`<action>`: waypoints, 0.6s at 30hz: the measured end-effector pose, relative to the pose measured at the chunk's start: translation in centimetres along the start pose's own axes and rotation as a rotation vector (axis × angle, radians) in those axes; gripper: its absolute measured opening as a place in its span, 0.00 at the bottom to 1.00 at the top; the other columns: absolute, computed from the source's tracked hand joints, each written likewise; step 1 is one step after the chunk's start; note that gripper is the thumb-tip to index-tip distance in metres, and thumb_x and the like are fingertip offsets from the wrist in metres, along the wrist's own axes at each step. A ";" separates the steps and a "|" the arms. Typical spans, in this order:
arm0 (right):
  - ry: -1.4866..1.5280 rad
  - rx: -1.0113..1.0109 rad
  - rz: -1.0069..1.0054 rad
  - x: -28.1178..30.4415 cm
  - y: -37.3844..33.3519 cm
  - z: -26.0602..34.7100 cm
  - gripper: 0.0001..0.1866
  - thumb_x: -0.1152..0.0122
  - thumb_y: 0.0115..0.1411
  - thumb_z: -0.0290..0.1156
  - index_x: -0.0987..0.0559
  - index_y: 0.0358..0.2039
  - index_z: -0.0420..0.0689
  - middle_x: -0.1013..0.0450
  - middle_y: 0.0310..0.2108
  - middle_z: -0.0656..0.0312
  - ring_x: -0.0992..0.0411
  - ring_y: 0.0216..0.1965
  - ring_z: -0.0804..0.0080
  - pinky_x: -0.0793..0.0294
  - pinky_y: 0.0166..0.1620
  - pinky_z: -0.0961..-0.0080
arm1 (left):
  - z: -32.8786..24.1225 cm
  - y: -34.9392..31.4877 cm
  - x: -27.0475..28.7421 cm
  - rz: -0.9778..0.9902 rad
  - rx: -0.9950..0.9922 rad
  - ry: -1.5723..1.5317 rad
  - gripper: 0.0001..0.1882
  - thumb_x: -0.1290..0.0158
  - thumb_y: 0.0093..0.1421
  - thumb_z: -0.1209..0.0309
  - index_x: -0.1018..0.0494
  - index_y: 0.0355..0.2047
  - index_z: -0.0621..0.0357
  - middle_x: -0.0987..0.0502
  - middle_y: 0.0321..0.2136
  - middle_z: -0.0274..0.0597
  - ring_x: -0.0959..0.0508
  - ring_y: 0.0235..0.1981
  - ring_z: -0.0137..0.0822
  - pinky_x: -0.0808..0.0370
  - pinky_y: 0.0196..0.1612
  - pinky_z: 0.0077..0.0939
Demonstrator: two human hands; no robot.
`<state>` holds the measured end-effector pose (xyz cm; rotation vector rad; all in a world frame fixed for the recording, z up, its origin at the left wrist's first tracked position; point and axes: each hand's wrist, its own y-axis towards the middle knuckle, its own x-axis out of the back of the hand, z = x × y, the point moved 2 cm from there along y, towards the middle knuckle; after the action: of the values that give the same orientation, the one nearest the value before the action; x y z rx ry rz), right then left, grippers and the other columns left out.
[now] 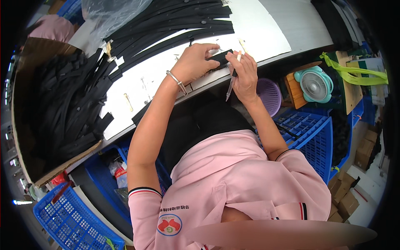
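Observation:
A short piece of black strap lies at the near edge of the white table board. My left hand, a bangle on its wrist, grips the strap's left part, thumb on the near side and index finger on the far side. At the strap's right end are the fingertips of my right hand. That hand is closed round a slim pen, which points down past the table edge. Long black straps lie in rows on the board beyond my hands.
To the left stands a cardboard box heaped with black straps. Clear plastic film lies at the far left. Right of my legs are a purple basket, a turquoise fan and a blue crate. Another blue crate sits lower left.

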<state>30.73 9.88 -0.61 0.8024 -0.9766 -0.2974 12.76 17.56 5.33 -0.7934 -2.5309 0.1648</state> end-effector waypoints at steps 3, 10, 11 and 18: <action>-0.032 0.005 0.006 0.0 -0.2 0.2 0.21 0.36 0.58 0.20 0.22 0.52 0.48 0.20 0.46 0.64 0.24 0.52 0.64 0.36 0.63 0.59 | 0.4 -0.9 0.6 0.026 0.026 0.022 0.29 0.35 0.57 0.67 0.25 0.58 0.65 0.15 0.37 0.55 0.16 0.29 0.35 0.21 0.37 0.26; -0.110 -0.026 -0.002 0.9 -0.1 -0.9 0.19 0.34 0.61 0.26 0.21 0.54 0.49 0.19 0.46 0.64 0.25 0.54 0.64 0.40 0.65 0.55 | 3.0 -6.9 5.1 -0.146 0.135 0.103 0.29 0.34 0.56 0.65 0.24 0.57 0.63 0.18 0.25 0.46 0.20 0.20 0.32 0.25 0.27 0.24; -0.151 -0.037 -0.003 1.0 -0.1 -1.4 0.20 0.34 0.61 0.26 0.20 0.55 0.50 0.19 0.46 0.64 0.25 0.54 0.64 0.40 0.66 0.55 | 3.1 -7.8 5.4 -0.211 0.111 0.123 0.29 0.34 0.56 0.66 0.24 0.57 0.62 0.18 0.25 0.47 0.21 0.19 0.33 0.25 0.27 0.26; -0.146 -0.031 -0.010 0.9 -0.3 -2.0 0.21 0.36 0.61 0.21 0.19 0.55 0.47 0.20 0.44 0.58 0.28 0.51 0.58 0.35 0.63 0.57 | 5.0 -14.4 1.8 -0.751 -0.154 0.638 0.27 0.36 0.58 0.65 0.26 0.57 0.59 0.22 0.54 0.48 0.28 0.59 0.49 0.42 0.67 0.52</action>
<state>32.88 10.09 -0.88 0.7653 -1.1018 -0.3833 1.79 6.88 5.26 0.1027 -2.0550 -0.4621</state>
